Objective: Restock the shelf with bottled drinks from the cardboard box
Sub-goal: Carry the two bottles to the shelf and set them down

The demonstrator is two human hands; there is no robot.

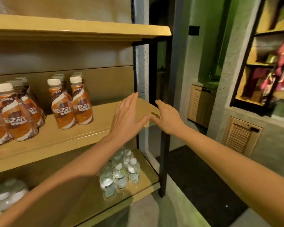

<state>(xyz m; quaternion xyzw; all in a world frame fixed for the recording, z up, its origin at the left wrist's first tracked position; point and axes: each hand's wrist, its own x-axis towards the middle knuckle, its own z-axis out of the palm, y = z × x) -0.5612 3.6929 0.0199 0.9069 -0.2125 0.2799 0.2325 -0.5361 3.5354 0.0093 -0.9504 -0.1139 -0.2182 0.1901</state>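
At the right-hand end of the middle shelf board (64, 133), my left hand (125, 118) and right hand (167, 118) lie side by side, palms down, fingers straight and slightly spread, pointing toward twelve o'clock. Neither hand holds anything. The thumbs angle inward and almost meet; I cannot tell whether they touch, or whether my palms rest on the wood or hover just above it. My right hand sits over the board's end corner, near the black frame post (164, 145). The nearest coffee bottles (72, 104), a pair with cream caps and orange-brown labels, stand upright at about nine to ten o'clock from my left hand, their long axes vertical, with bare wood between them and my fingers. More of the same bottles cluster further out toward nine o'clock. My left hand is the nearer one to all of them. At six o'clock, on the board below, stands a group of small clear water bottles (120, 172). The cardboard box is not in view, so I judge a reach back to it comes before any further placing.
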